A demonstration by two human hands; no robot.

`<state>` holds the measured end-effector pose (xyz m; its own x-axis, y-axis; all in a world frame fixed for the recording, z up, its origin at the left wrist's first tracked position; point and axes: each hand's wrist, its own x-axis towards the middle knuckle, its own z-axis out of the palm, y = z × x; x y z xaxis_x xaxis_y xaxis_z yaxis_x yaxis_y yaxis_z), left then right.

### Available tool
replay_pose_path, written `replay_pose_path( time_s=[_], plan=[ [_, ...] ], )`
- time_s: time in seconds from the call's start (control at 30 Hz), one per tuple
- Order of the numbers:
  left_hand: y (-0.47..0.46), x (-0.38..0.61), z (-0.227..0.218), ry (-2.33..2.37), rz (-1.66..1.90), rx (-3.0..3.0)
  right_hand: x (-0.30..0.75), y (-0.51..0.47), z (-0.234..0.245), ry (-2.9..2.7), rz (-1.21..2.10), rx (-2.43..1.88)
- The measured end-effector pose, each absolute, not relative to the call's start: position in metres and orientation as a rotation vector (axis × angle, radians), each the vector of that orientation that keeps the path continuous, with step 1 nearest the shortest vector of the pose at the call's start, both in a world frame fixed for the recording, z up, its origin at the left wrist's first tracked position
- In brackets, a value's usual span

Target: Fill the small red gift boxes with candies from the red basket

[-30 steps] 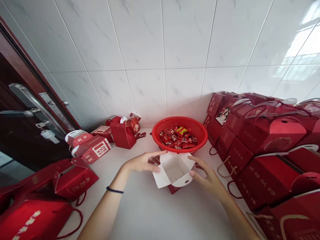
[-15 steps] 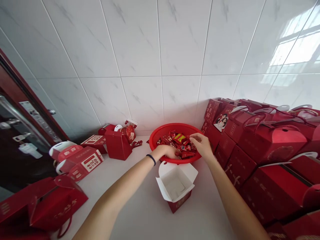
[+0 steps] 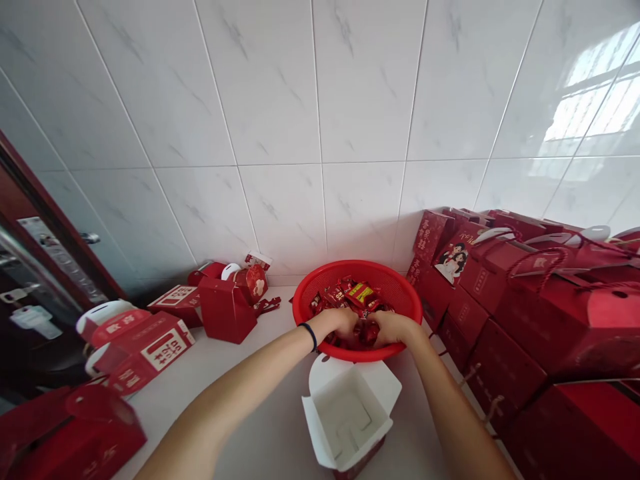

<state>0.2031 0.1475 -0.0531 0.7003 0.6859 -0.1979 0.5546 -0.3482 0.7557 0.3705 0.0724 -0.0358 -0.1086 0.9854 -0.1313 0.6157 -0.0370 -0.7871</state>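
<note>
A round red plastic basket [image 3: 306,277] holds a heap of red-wrapped candies [image 3: 334,297], with one yellow-and-red packet [image 3: 361,293] on top. Both my hands reach into its front part. My left hand [image 3: 346,323], a dark band at its wrist, has its fingers curled down among the candies, tips mostly hidden by the wrappers. Facing it, my right hand [image 3: 389,327] closes thumb and fingers on a shiny red wrapped candy [image 3: 369,333]. Directly in front of the basket stands an open box [image 3: 350,410], white inside, flaps spread, nothing in it.
Stacked red gift boxes [image 3: 493,333] with cord handles rise at the right, close to my right forearm. More red boxes [image 3: 227,310] stand at the left, with another [image 3: 75,433] at the near left. A tiled wall [image 3: 360,200] backs the white tabletop [image 3: 250,427]; a door [image 3: 30,267] is far left.
My right hand has come down from the basket's right rim into the candies and closed on one. My left hand stays in the basket, now nearer the right hand. The view has shifted slightly.
</note>
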Motion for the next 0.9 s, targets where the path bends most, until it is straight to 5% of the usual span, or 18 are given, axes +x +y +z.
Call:
replay_pose_path(
  time_s=[0.43,0.9],
  plan=[
    [0.137,0.184,0.001,0.975,0.686,1.313,0.373,0.083,-0.037,-1.286,1.010,-1.427],
    [0.138,0.183,0.002,0.893,0.668,1.087,0.375,0.083,-0.033,-1.054,0.785,-1.256]
  ],
)
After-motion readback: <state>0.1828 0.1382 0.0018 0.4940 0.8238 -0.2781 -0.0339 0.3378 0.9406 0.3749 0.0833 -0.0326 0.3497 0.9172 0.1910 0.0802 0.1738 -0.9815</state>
